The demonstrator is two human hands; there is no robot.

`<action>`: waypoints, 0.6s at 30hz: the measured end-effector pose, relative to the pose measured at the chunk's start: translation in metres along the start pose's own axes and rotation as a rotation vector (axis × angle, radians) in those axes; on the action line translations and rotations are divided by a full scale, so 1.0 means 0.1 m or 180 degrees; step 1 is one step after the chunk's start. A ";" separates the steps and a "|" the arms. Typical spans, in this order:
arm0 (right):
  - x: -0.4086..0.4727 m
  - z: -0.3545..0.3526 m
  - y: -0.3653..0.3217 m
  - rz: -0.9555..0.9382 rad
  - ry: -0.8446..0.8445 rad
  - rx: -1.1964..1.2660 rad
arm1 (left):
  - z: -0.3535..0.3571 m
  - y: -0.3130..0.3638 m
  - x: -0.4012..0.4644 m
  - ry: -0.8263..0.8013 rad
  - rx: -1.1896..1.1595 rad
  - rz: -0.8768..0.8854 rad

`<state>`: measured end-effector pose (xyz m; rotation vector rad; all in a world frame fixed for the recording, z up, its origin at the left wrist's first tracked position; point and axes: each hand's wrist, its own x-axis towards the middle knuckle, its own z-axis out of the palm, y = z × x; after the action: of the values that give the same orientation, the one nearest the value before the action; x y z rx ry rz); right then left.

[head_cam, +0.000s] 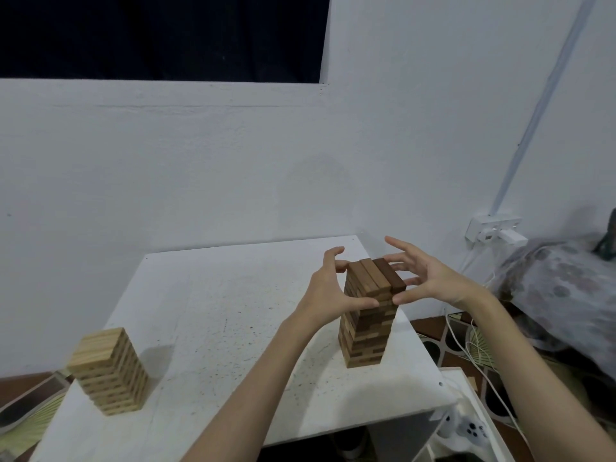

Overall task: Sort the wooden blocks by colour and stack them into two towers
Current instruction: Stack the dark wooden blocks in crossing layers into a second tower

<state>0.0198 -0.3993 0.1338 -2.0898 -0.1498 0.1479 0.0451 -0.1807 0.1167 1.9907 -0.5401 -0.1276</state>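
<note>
Two block towers stand on the white table (216, 311). The light wooden tower (108, 371) is at the near left corner. The dark brown tower (368, 328), taller and slightly uneven, stands near the table's right edge. Both my hands flank its top layers. My left hand (328, 288) has its thumb laid against the near face and its fingertips at the far left of the top blocks. My right hand (430, 278) has spread fingers by the darkest top block, with the thumb tip at the tower's near right corner. Neither hand holds a loose block.
A white wall rises right behind the table. To the right are a wall socket (493, 228) with cables, a patterned cloth bundle (560, 288) and a white game controller (466, 428) on a lower shelf. The dark tower stands close to the table's right edge.
</note>
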 end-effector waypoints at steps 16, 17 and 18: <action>0.01 0.02 0.03 -0.0071 0.0015 0.0323 | 0.04 0.12 0.05 -0.0125 -0.0188 0.0037; 0.00 0.02 0.03 -0.0092 0.0004 0.0341 | 0.03 0.11 0.05 -0.0138 -0.0188 0.0049; -0.01 0.02 0.04 -0.0118 0.0007 0.0360 | 0.03 0.12 0.04 -0.0146 -0.0219 0.0050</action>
<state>0.0190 -0.3992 0.1293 -1.9734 -0.1749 0.1286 0.0438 -0.1889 0.1261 1.9200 -0.5734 -0.1802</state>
